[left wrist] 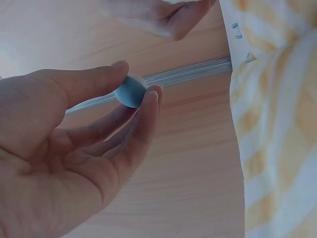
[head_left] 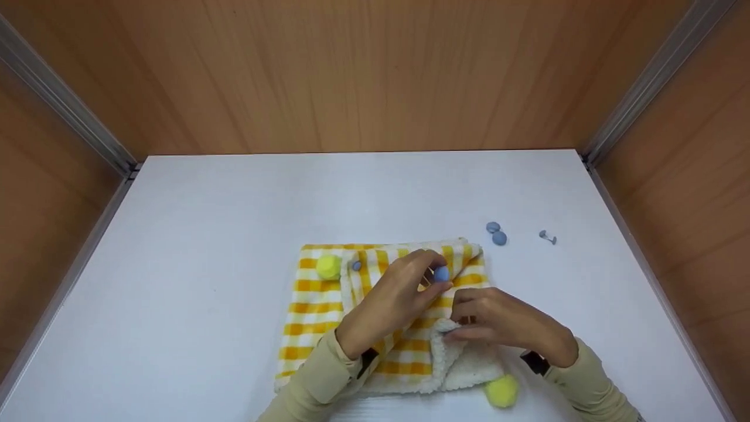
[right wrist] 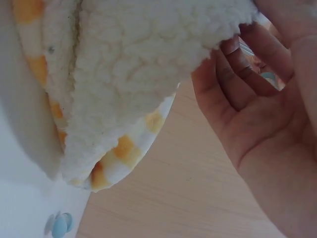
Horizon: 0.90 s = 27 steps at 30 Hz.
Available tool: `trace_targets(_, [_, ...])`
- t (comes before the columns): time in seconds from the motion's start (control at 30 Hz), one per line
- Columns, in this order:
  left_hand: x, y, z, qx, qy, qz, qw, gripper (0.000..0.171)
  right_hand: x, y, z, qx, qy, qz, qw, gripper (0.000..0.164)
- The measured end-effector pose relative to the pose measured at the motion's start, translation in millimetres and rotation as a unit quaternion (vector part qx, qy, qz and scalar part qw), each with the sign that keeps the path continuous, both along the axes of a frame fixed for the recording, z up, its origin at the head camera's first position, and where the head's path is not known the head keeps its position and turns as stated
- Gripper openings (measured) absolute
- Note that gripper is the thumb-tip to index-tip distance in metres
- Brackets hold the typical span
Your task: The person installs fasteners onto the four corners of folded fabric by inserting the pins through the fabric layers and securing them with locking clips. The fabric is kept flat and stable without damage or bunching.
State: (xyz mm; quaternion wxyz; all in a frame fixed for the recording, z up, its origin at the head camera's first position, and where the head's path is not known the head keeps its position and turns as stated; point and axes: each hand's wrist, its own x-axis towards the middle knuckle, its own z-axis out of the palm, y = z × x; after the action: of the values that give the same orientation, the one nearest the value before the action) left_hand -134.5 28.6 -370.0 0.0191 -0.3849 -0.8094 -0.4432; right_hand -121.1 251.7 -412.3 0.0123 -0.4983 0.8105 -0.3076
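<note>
My left hand [head_left: 394,291] pinches a blue dome-shaped button [left wrist: 131,91] between thumb and fingertips, above the cloth. Under both hands lies a yellow-and-white checked cloth [head_left: 310,319] with a white fleece back, partly folded over itself. With thumb and fingers, my right hand [head_left: 489,316] holds up a fleecy edge [right wrist: 198,44] of this cloth near its right side. A small blue button [head_left: 356,265] sits on the folded layer at the upper left, beside a yellow pom-pom [head_left: 329,267]. Another yellow pom-pom [head_left: 501,391] is at the lower right corner.
Beyond the cloth's right side, two blue round pieces [head_left: 498,238] lie together on the white table [head_left: 176,246]. Farther right is a small blue piece with two ends joined by a clear bar [head_left: 548,237]. Wooden panels [head_left: 363,76] enclose the back and sides.
</note>
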Motion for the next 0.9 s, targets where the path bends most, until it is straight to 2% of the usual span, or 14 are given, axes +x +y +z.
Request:
trace_targets(0.17, [3.8, -5.7, -1.3, -0.009, -0.025, -0.016, 0.9995, 0.014, -1.1, 0.6, 0.8, -0.014, -0.013, 0.008, 1.0, 0.013])
trace_targets(0.27, [3.5, -8.9, -3.2, -0.037, -0.061, -0.018, 0.9973, 0.016, 0.2, 1.0, 1.9, -0.013, -0.021, 0.006, 1.0, 0.009])
trace_targets(0.5, [2.9, -15.2, -3.9, -0.098, -0.15, -0.044, 0.9828, 0.015, 2.6, 1.8, 6.7, -0.02, -0.019, 0.014, 1.0, 0.004])
trace_targets(0.77, [1.4, -15.6, -5.3, -0.134, -0.179, -0.072, 0.9721, 0.016, 1.9, 0.7, 10.2, -0.014, 0.013, 0.017, 1.0, 0.004])
trace_targets(0.9, [-0.3, -16.9, -7.0, -0.153, -0.21, -0.083, 0.9621, 0.017, 2.4, 1.2, 10.5, -0.022, 0.029, 0.013, 0.999, 0.007])
